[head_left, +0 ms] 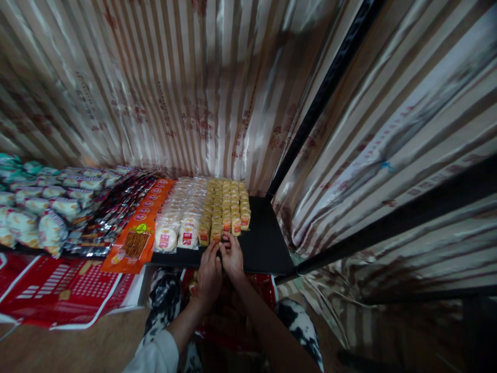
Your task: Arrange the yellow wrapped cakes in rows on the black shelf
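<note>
The yellow packet (216, 232) sits at the front of its row on the black shelf (267, 251), by the curled fingertips of the left hand (210, 270) and right hand (233, 257); I cannot tell whether either grips it. About 5 yellow rows (232, 199) look mostly laid, beside white packets (166, 239); what seems left lies in the red bag (272, 286) below.

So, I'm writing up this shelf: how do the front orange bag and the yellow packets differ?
The front orange bag is large, while the yellow packets are each much smaller. The front orange bag pokes past the edge of the black shelf; the yellow packets sit within it, in close rows. The left hand and right hand are at the yellow packets, away from the front orange bag.
</note>
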Demonstrator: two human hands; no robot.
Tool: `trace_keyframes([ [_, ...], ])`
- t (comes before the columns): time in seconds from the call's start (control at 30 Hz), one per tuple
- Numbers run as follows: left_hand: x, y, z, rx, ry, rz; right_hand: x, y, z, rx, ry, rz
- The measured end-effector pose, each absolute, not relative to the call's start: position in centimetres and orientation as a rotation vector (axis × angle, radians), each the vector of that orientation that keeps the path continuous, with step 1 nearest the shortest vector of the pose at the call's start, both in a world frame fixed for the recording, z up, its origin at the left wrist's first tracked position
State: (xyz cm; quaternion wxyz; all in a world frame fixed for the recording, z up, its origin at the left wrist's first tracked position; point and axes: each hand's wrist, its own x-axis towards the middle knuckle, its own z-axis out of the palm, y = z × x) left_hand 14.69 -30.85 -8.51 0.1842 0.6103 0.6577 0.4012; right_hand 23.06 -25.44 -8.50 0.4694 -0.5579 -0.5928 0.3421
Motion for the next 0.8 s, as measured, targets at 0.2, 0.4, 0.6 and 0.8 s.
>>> trace_keyframes([
  [0.2, 14.6, -30.4, -9.6, 1.721, 1.829, 1.16, 23.0, -25.3, -9.3, -1.328, -1.531, 0.746],
  [0.4, 14.3, -31.2, -9.6, 1.756, 1.82, 1.232, 23.4, -26.3, -8.4, -1.275, -1.542, 0.659],
  [0.6, 13.7, -35.4, -9.9, 1.761, 1.735, 1.215, 25.6, -31.2, -9.2, -1.273, -1.664, 0.657],
  [0.8, 14.6, -38.0, -13.7, 1.187, 1.818, 0.653, 27.7, -35.6, -14.7, -1.554, -1.994, 0.851],
])
